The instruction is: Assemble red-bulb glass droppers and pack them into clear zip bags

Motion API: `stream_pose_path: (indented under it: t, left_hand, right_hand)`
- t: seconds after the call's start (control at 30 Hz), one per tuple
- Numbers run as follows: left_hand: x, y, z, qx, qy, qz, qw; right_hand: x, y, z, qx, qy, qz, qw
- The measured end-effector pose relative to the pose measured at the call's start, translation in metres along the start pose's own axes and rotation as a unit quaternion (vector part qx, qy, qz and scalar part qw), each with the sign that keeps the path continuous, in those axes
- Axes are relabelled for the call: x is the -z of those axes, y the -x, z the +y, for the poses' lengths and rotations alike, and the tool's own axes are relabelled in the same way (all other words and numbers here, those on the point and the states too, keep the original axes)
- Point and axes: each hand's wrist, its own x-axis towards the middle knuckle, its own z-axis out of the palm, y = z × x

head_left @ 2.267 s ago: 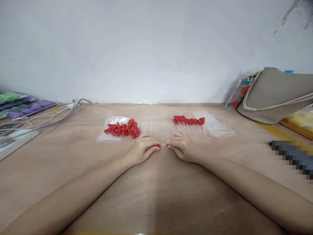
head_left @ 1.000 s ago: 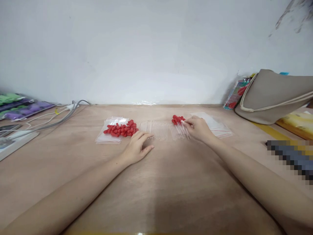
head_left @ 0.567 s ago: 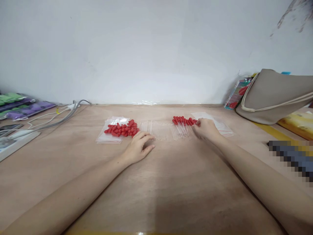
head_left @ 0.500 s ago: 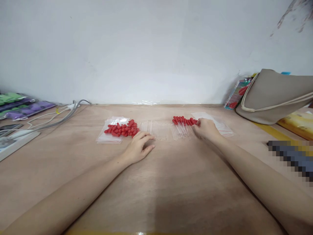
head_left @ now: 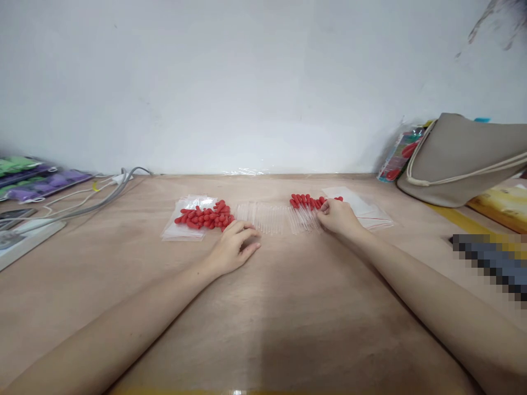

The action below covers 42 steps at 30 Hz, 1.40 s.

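Two bare hands, over a wooden tabletop (head_left: 230,340). Left hand (head_left: 233,249): fingers loosely curved, thumb spread apart from them, nothing seen in its grasp; fingertips near the clear tubes (head_left: 269,220), which lie side by side in a row. Right hand (head_left: 340,218): thumb and fingers drawn close together at the red-bulbed droppers (head_left: 305,199); whether they grip one cannot be told. Droppers: laid with bulbs toward the wall (head_left: 263,88), some bulbs showing past the knuckles. Loose red bulbs (head_left: 206,218): one heap, partly on clear bags (head_left: 173,227). Further bags (head_left: 373,215): flat, just beyond the right hand.
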Motion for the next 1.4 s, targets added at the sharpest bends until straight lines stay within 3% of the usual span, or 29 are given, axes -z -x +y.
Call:
stream_pose_path:
  t: [0.17,0.33,0.63,0.77,0.93,1.07,1.23,1.4]
  left_hand:
    - [-0.001,0.001,-0.001,0.000,-0.001,0.000,1.000]
    - [-0.001,0.000,-0.001,-0.005,-0.002,0.001,1.000]
    - [-0.001,0.000,-0.002,-0.004,-0.005,-0.004,1.000]
    - [-0.001,0.000,-0.001,-0.004,-0.004,-0.005,1.000]
    - [-0.001,0.000,0.000,0.001,-0.005,-0.006,1.000]
    - [-0.001,0.000,-0.001,0.000,-0.007,-0.006,1.000]
    - [-0.001,0.001,0.000,-0.003,-0.035,0.011,0.999]
    - [0.009,-0.007,-0.002,0.027,-0.106,0.042,0.993]
  right_hand:
    - [0.003,0.003,0.000,0.011,0.018,0.000,1.000]
    - [0.005,0.007,-0.008,0.086,0.021,-0.029,0.996]
    - [0.014,0.008,-0.006,0.022,0.063,-0.032,0.997]
    - [0.020,0.009,-0.012,0.011,0.078,-0.062,0.995]
    - [0.025,0.014,-0.023,-0.009,0.098,-0.147,0.984]
    - [0.024,0.017,-0.027,-0.021,0.124,-0.155,0.980]
    - [0.025,0.013,-0.023,-0.028,0.083,-0.201,0.976]
    - [0.041,0.013,-0.021,0.006,0.018,-0.167,0.986]
